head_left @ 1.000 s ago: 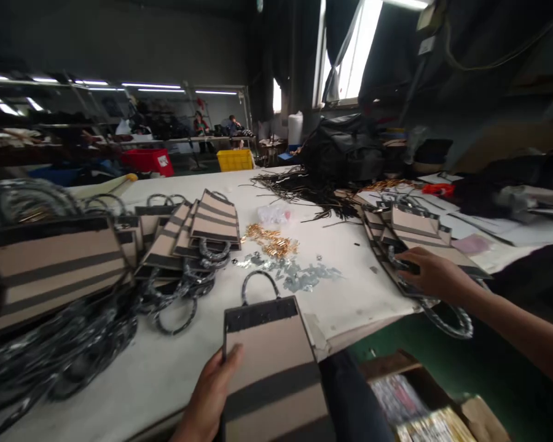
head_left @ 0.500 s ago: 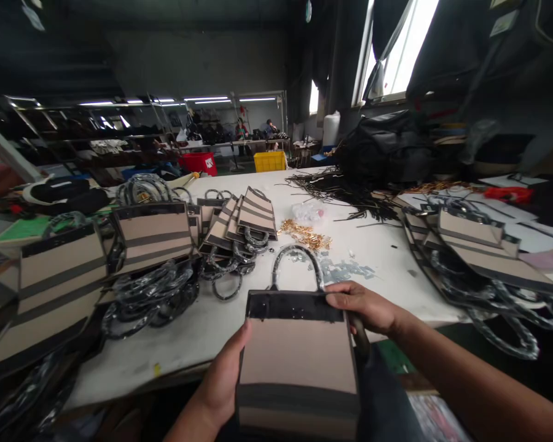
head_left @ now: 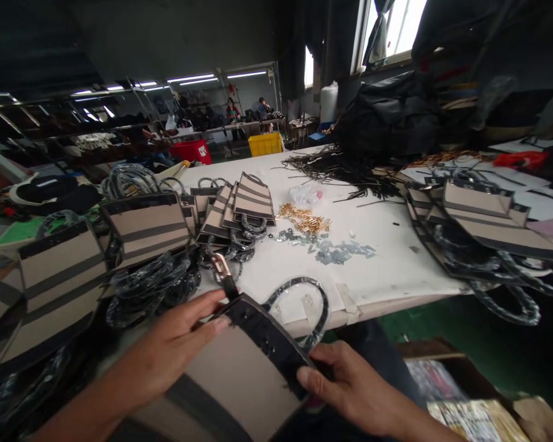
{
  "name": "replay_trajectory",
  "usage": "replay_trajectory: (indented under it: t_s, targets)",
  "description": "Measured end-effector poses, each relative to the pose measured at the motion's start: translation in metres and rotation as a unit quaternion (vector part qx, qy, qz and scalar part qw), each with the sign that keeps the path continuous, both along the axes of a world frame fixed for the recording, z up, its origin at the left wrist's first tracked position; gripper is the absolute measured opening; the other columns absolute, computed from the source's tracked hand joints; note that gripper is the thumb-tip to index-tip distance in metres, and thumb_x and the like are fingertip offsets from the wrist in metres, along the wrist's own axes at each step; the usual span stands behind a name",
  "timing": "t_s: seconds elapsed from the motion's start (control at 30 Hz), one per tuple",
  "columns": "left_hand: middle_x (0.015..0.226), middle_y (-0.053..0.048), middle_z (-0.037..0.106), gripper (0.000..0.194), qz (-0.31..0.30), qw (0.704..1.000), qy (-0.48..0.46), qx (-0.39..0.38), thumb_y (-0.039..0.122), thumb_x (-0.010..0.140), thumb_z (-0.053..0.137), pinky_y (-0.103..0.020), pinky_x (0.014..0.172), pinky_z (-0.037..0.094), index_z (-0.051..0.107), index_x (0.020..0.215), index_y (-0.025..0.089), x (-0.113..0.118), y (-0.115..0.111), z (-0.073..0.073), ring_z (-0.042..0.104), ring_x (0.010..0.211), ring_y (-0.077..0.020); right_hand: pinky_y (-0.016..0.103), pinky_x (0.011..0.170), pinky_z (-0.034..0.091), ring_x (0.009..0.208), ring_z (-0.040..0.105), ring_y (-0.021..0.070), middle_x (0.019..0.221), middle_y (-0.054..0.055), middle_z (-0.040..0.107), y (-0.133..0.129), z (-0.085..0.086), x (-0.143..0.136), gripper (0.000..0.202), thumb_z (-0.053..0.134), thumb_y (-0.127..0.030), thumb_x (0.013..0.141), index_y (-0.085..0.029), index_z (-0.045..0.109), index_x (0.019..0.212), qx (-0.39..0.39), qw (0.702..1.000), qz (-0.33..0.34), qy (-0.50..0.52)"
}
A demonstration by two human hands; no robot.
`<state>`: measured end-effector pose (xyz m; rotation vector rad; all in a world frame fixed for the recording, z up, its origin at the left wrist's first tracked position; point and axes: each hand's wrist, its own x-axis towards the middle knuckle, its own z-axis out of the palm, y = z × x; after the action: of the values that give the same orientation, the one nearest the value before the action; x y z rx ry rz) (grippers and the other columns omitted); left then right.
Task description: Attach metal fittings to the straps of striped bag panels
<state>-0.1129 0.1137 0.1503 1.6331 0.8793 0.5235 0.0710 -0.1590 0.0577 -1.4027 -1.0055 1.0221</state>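
A beige bag panel with dark stripes lies tilted in front of me, its black top band crossed by small holes or studs. From that band rises a plastic-wrapped loop handle. My left hand pinches the upper left corner, thumb on the front face. Beside those fingertips a short black strap with a gold buckle sticks up from the corner. My right hand grips the right end of the black band, its thumb on the front and its other fingers partly hidden behind.
Similar striped panels with wrapped handles are piled at the left, and more panels lie at the right. Gold hardware and grey clear pieces are scattered mid-table. Black straps lie behind. An open box sits low at the right.
The striped panel has turned clockwise and tilted. My left hand has moved up to its corner, my right hand down with its other end. The gold-buckled strap now shows.
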Motion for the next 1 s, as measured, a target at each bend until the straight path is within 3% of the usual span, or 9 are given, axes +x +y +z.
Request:
replay_trajectory:
  t_s: [0.07, 0.17, 0.33, 0.43, 0.53, 0.63, 0.73, 0.83, 1.0]
  targets:
    - [0.118, -0.013, 0.078, 0.064, -0.133, 0.990, 0.048, -0.009, 0.042, 0.067, 0.094, -0.040, 0.102, 0.055, 0.077, 0.124, 0.018, 0.036, -0.003, -0.028, 0.070, 0.118, -0.0372, 0.022, 0.056, 0.043, 0.068, 0.052, 0.0150, 0.077, 0.000, 0.058, -0.005, -0.020, -0.001, 0.055, 0.064, -0.073, 0.092, -0.018, 0.068, 0.091, -0.051, 0.998, -0.028, 0.033]
    - [0.100, -0.010, 0.078, 0.066, -0.239, 0.970, 0.050, 0.017, 0.044, 0.083, 0.078, -0.033, 0.082, 0.054, 0.068, 0.140, 0.012, 0.092, -0.006, -0.078, 0.072, 0.089, -0.0264, 0.021, 0.045, 0.035, 0.052, 0.046, 0.0107, 0.072, -0.002, 0.053, -0.011, -0.048, 0.005, 0.066, 0.055, -0.084, 0.090, -0.018, 0.063, 0.091, -0.122, 0.988, -0.060, 0.079]
    - [0.086, -0.004, 0.072, 0.058, -0.239, 0.960, 0.114, 0.088, 0.029, 0.082, 0.071, -0.030, 0.070, 0.048, 0.068, 0.138, 0.012, 0.135, -0.012, -0.133, 0.064, 0.071, -0.0194, 0.022, 0.044, 0.033, 0.046, 0.046, 0.0097, 0.069, -0.001, 0.056, -0.018, -0.076, 0.015, 0.075, 0.047, -0.090, 0.088, -0.016, 0.063, 0.088, -0.160, 0.976, -0.112, 0.094]
    - [0.106, -0.005, 0.073, 0.040, -0.196, 0.963, 0.120, 0.143, 0.021, 0.084, 0.070, -0.035, 0.086, 0.049, 0.074, 0.123, 0.021, 0.128, -0.025, -0.142, 0.066, 0.093, -0.0237, 0.023, 0.045, 0.031, 0.045, 0.045, 0.0097, 0.064, -0.002, 0.053, -0.021, -0.081, 0.012, 0.073, 0.043, -0.087, 0.092, -0.017, 0.059, 0.080, -0.177, 0.978, -0.088, 0.070]
    - [0.113, -0.004, 0.071, 0.025, -0.152, 0.939, 0.093, 0.293, 0.011, 0.087, 0.067, -0.039, 0.096, 0.045, 0.074, 0.107, 0.024, 0.114, -0.045, -0.146, 0.063, 0.108, -0.0253, 0.024, 0.046, 0.029, 0.045, 0.048, 0.0122, 0.057, -0.004, 0.045, -0.025, -0.081, 0.010, 0.070, 0.039, -0.085, 0.095, -0.019, 0.053, 0.077, -0.220, 0.973, -0.065, 0.034]
    - [0.107, -0.003, 0.072, 0.018, -0.101, 0.906, 0.067, 0.406, 0.011, 0.090, 0.070, -0.042, 0.093, 0.045, 0.073, 0.101, 0.025, 0.105, -0.061, -0.154, 0.061, 0.105, -0.0261, 0.026, 0.053, 0.038, 0.058, 0.062, 0.0192, 0.061, 0.001, 0.058, -0.032, -0.070, 0.021, 0.066, 0.043, -0.078, 0.098, -0.019, 0.061, 0.075, -0.265, 0.955, -0.069, -0.114]
    - [0.105, -0.004, 0.072, 0.013, -0.072, 0.891, 0.052, 0.445, 0.015, 0.094, 0.072, -0.043, 0.090, 0.044, 0.075, 0.101, 0.026, 0.105, -0.067, -0.163, 0.061, 0.103, -0.0260, 0.030, 0.067, 0.048, 0.075, 0.073, 0.0249, 0.078, 0.005, 0.075, -0.036, -0.044, 0.041, 0.049, 0.056, -0.065, 0.098, -0.022, 0.075, 0.082, -0.247, 0.903, -0.136, -0.325]
    - [0.101, -0.003, 0.074, 0.009, -0.078, 0.881, 0.035, 0.466, 0.021, 0.098, 0.069, -0.043, 0.088, 0.044, 0.077, 0.099, 0.026, 0.106, -0.066, -0.166, 0.062, 0.099, -0.0249, 0.030, 0.076, 0.055, 0.086, 0.077, 0.0234, 0.101, 0.005, 0.080, -0.021, -0.020, 0.058, 0.034, 0.056, -0.052, 0.102, -0.028, 0.080, 0.106, -0.146, 0.862, -0.192, -0.445]
    - [0.109, -0.006, 0.076, 0.019, -0.106, 0.861, 0.058, 0.494, 0.022, 0.103, 0.059, -0.045, 0.091, 0.048, 0.077, 0.109, 0.024, 0.096, -0.072, -0.161, 0.065, 0.105, -0.0257, 0.034, 0.087, 0.062, 0.105, 0.076, 0.0248, 0.150, 0.009, 0.062, 0.031, -0.026, 0.066, 0.041, 0.059, -0.031, 0.102, -0.026, 0.067, 0.142, -0.096, 0.820, -0.071, -0.560]
